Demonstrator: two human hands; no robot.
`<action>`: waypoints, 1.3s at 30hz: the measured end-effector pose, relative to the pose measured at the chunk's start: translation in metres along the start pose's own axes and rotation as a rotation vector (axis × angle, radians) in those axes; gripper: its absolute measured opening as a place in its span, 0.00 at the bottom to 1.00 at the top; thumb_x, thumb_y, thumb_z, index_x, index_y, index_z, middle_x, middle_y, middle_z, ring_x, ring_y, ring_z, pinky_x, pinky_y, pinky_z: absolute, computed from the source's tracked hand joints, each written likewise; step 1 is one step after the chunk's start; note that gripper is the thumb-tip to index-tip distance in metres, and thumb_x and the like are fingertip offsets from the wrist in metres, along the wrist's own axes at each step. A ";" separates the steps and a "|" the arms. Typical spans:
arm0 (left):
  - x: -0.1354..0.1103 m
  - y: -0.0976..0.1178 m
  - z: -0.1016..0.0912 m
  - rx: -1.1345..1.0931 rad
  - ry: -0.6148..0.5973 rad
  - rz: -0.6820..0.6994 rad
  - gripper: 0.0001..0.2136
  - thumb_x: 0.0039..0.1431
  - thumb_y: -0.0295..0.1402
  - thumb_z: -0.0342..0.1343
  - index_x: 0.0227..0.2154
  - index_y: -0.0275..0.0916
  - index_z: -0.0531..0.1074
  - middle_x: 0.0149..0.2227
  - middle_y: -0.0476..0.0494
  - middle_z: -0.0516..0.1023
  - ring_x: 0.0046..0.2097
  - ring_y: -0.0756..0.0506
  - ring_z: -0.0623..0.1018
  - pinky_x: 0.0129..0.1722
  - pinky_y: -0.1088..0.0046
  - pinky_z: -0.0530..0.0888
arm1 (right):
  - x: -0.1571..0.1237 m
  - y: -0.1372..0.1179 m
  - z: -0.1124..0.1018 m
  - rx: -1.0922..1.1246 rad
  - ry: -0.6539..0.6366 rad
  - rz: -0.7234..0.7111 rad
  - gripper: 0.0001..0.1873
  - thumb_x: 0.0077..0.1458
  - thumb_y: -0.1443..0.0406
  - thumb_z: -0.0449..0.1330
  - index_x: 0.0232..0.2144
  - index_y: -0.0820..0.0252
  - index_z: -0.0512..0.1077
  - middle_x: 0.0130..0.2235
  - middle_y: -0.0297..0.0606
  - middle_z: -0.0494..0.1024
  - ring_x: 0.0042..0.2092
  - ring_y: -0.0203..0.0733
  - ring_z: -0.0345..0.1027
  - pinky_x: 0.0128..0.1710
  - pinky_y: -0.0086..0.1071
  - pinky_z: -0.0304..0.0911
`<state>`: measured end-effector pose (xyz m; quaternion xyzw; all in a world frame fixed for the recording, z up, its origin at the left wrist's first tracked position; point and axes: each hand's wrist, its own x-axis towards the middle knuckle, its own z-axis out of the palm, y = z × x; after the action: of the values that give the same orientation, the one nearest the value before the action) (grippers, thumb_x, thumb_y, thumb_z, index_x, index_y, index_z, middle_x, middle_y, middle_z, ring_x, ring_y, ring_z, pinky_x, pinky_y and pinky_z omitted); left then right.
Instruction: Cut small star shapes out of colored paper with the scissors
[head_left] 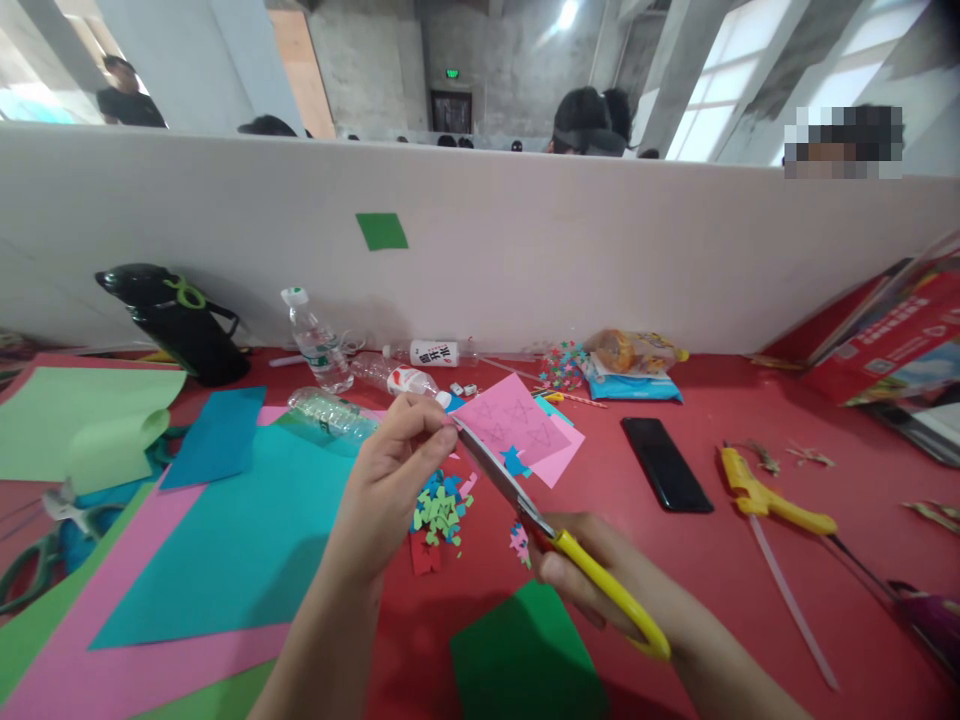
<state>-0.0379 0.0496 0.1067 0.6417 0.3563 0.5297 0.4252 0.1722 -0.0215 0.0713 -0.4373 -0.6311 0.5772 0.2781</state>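
My right hand [581, 570] grips a pair of scissors [499, 475] by its yellow handles. The blades point up and left, their tips reaching the fingertips of my left hand [405, 470]. Thumb and forefinger of that hand are pinched together; what is between them is too small to make out. Behind the blades lies pink paper [517, 420] with several stars drawn on it. A blue paper star [515, 461] rests at its lower edge. Below my left hand is a heap of green and blue paper cutouts [439, 510], beside a red paper piece [425, 555].
Coloured sheets [225, 540] cover the left side, with another pair of scissors [45, 550]. Plastic bottles [322, 350] and a black flask [176, 325] stand or lie near the white partition [480, 250]. To the right are a phone [665, 465] and a yellow glue gun [772, 500].
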 end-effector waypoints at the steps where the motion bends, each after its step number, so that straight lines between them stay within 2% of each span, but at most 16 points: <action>1: 0.000 0.000 0.000 0.007 -0.002 0.000 0.07 0.62 0.31 0.54 0.27 0.42 0.72 0.35 0.47 0.68 0.40 0.46 0.67 0.41 0.67 0.64 | 0.000 0.000 0.001 0.008 0.000 0.005 0.30 0.54 0.38 0.53 0.25 0.58 0.60 0.17 0.22 0.54 0.18 0.28 0.47 0.17 0.25 0.42; 4: 0.000 -0.002 0.002 0.001 0.004 -0.009 0.08 0.62 0.32 0.53 0.27 0.43 0.71 0.35 0.47 0.68 0.40 0.46 0.67 0.41 0.67 0.64 | 0.000 -0.002 0.004 0.044 0.013 0.020 0.32 0.52 0.36 0.53 0.24 0.57 0.58 0.17 0.22 0.54 0.18 0.27 0.46 0.16 0.25 0.42; 9: -0.001 -0.004 0.011 -0.005 0.112 0.005 0.08 0.61 0.32 0.54 0.25 0.42 0.69 0.35 0.47 0.67 0.40 0.46 0.67 0.40 0.68 0.65 | 0.003 -0.003 0.013 0.083 0.072 0.043 0.34 0.49 0.33 0.51 0.22 0.57 0.56 0.19 0.23 0.53 0.19 0.27 0.44 0.16 0.25 0.42; 15: -0.002 -0.006 0.017 0.017 0.135 0.027 0.10 0.62 0.32 0.52 0.25 0.42 0.65 0.32 0.48 0.64 0.35 0.46 0.63 0.36 0.69 0.63 | 0.005 -0.002 0.023 0.066 0.115 0.039 0.35 0.49 0.32 0.47 0.20 0.56 0.53 0.17 0.23 0.50 0.19 0.28 0.43 0.17 0.25 0.40; 22: -0.004 -0.006 0.021 0.008 0.140 -0.052 0.08 0.63 0.35 0.50 0.27 0.43 0.67 0.29 0.48 0.66 0.32 0.46 0.64 0.33 0.69 0.65 | 0.004 -0.001 0.025 -0.059 0.170 0.065 0.33 0.52 0.34 0.47 0.19 0.55 0.53 0.17 0.25 0.51 0.20 0.29 0.45 0.18 0.27 0.38; 32: -0.005 -0.007 0.025 0.013 0.192 -0.036 0.08 0.62 0.35 0.51 0.27 0.43 0.68 0.29 0.48 0.67 0.33 0.46 0.66 0.34 0.68 0.67 | 0.006 0.003 0.026 -0.093 0.185 0.077 0.29 0.56 0.41 0.51 0.19 0.56 0.54 0.17 0.25 0.52 0.20 0.30 0.46 0.18 0.27 0.39; 39: -0.005 -0.006 0.026 0.000 0.202 -0.045 0.08 0.61 0.34 0.51 0.26 0.42 0.68 0.28 0.49 0.65 0.32 0.47 0.66 0.32 0.69 0.66 | 0.005 0.004 0.026 -0.105 0.196 0.086 0.30 0.55 0.39 0.50 0.20 0.56 0.54 0.16 0.25 0.53 0.19 0.29 0.47 0.18 0.26 0.38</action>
<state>-0.0132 0.0431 0.0975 0.5771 0.4117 0.5819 0.3987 0.1483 -0.0296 0.0621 -0.5323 -0.6109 0.5093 0.2899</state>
